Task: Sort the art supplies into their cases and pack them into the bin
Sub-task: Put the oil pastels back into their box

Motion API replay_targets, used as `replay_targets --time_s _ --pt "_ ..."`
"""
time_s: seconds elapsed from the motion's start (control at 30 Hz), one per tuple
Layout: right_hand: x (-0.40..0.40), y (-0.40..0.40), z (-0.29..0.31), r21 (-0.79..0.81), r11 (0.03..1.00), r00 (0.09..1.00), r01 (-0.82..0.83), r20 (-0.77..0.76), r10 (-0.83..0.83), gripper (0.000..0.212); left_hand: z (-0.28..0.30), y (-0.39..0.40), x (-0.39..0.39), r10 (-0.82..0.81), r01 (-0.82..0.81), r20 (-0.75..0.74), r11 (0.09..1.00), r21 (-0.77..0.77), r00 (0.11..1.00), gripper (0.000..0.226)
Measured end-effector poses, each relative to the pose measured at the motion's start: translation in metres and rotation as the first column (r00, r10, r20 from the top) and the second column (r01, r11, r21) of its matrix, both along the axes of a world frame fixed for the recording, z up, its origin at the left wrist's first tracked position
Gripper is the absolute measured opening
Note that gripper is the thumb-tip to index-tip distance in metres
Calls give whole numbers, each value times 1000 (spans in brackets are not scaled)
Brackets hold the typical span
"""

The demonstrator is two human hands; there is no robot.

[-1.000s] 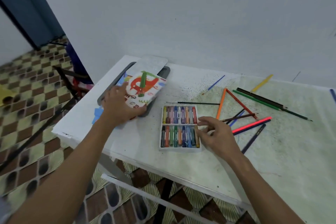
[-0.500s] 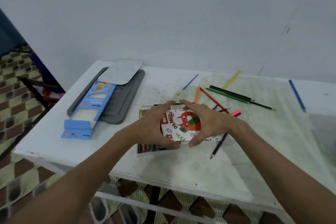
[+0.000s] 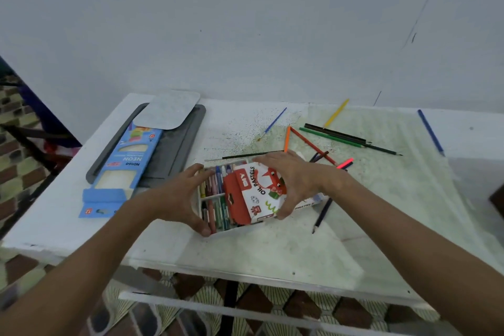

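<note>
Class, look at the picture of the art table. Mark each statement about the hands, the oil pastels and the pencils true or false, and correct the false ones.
1. The right hand grips the oil pastel sleeve. True.
2. The sleeve fully covers the pastel tray. False: the tray's left part, with its pastels, is uncovered.
3. The left hand holds the tray's left end. True.
4. The blue Neon box stands upright on the table. False: it lies flat, partly on the grey tray.
5. All coloured pencils are packed in a case. False: they lie loose on the table.
</note>
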State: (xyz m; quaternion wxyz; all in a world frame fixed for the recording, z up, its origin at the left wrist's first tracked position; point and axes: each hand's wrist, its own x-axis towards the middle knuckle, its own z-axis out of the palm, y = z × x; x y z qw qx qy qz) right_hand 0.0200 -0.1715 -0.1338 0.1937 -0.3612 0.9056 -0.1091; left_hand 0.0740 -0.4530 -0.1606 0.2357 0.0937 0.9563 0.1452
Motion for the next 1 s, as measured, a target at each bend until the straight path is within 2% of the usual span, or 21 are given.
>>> replay_targets --time_s 0.1,0.2,0.3,0.37,0.43,0.53,0.63,0.7,0.87,1.0 --pt "14 26 15 -89 990 993 112 30 -110 123 2 7 11 -25 21 -26 989 -144 999 142" --pt "35 60 21 -43 977 978 211 10 -211 126 0 23 29 9 -25 -52 950 -312 999 143" --pt "54 83 15 -39 951 952 306 32 -305 127 -2 48 39 31 -92 -162 920 -382 986 135" --pt "62 94 8 -54 925 924 377 85 -372 127 4 57 35 -14 -59 -165 903 -425 986 130" --pt "67 101 2 -64 909 908 412 117 -403 128 12 55 20 -113 59 -95 891 -450 989 138" --pt "70 105 -6 -23 923 921 383 85 -380 128 18 55 -5 -358 350 45 868 -352 933 149" --pt "68 107 -12 20 922 918 386 85 -387 129 8 62 -13 -465 464 71 835 -296 883 148" --pt "69 107 -14 45 923 919 382 88 -384 131 3 62 -13 -465 452 18 850 -271 885 143" --pt "69 109 -17 31 926 923 376 71 -377 132 8 57 -12 -337 317 -104 932 -174 936 132" --pt "69 108 -19 6 936 935 353 44 -353 131 22 69 -4 -360 339 -132 928 -157 924 128"
